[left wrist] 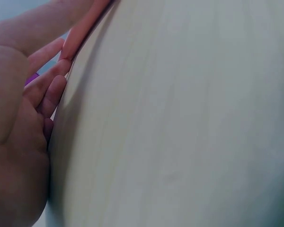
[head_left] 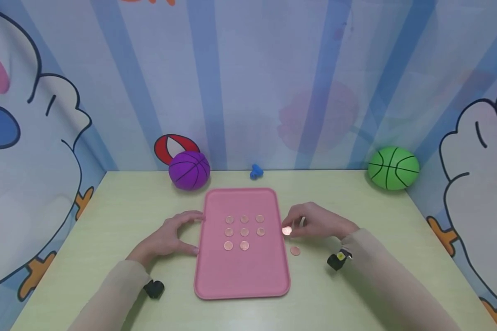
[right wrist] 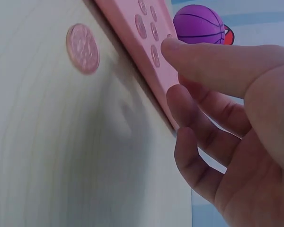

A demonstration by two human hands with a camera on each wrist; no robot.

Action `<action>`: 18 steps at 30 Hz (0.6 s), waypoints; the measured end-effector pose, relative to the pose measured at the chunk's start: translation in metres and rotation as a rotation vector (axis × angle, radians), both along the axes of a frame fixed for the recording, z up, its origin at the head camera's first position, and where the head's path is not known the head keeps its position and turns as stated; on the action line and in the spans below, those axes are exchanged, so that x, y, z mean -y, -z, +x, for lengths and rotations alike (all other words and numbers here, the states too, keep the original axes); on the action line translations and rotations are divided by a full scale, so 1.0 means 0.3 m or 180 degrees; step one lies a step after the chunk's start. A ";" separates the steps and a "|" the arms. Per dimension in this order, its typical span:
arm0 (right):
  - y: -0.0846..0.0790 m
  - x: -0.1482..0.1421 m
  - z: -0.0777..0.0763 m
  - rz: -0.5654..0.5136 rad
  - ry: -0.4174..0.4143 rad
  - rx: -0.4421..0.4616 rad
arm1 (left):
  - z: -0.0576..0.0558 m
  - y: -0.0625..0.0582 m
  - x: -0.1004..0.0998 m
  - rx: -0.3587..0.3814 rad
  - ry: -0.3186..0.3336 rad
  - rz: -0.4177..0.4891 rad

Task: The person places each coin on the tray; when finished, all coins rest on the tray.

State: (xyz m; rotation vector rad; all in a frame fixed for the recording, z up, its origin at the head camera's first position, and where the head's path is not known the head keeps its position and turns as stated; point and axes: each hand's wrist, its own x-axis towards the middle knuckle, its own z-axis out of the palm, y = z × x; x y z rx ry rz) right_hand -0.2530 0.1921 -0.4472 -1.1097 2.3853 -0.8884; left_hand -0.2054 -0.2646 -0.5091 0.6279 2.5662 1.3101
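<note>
A pink tray (head_left: 242, 280) lies on the table, bearing several copper-coloured coins (head_left: 244, 232) set out in rows. My right hand (head_left: 319, 220) pinches another coin (head_left: 287, 231) between thumb and fingertips, just beside the tray's right edge. In the right wrist view the thumb hides that pinched coin. A loose coin (head_left: 295, 251) lies on the tabletop below this hand, and the right wrist view shows that loose coin (right wrist: 83, 48) flat on the wood. On the other side, my left hand (head_left: 167, 236) rests with spread thumb and fingers against the tray's left edge.
Along the back of the table sit a purple ball (head_left: 189, 170), a small blue object (head_left: 256, 172) and a green ball (head_left: 393, 168). Behind the purple one is a red and white shape (head_left: 176, 146). A printed fabric backdrop (head_left: 252, 92) borders the table (head_left: 327, 294).
</note>
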 end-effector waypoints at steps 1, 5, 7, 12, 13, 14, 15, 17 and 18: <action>-0.003 0.009 0.000 0.0003 -0.0001 0.0002 | 0.000 0.000 0.000 -0.0002 0.0002 -0.0002; -0.008 0.048 0.002 -0.0023 -0.0043 0.0034 | 0.000 0.000 -0.001 0.0013 0.0000 -0.0018; -0.005 0.067 0.004 -0.0030 -0.0081 0.0071 | 0.000 0.000 -0.001 0.0017 -0.0004 -0.0027; 0.007 0.111 0.018 -0.0083 -0.0175 0.0372 | 0.000 0.000 -0.002 0.0009 -0.0008 -0.0033; 0.009 0.118 0.022 -0.0096 -0.0184 0.0437 | 0.000 0.000 -0.002 0.0006 -0.0008 -0.0036; 0.010 0.126 0.026 -0.0097 -0.0189 0.0481 | 0.000 0.000 -0.002 0.0004 -0.0007 -0.0036; 0.012 0.133 0.029 -0.0099 -0.0203 0.0519 | 0.001 0.000 -0.002 0.0004 -0.0006 -0.0039; 0.015 0.149 0.031 -0.0023 -0.0255 0.0337 | 0.001 -0.001 -0.002 -0.0003 -0.0003 -0.0035; 0.016 0.156 0.031 0.0023 -0.0281 0.0231 | 0.001 -0.001 -0.001 -0.0006 -0.0002 -0.0033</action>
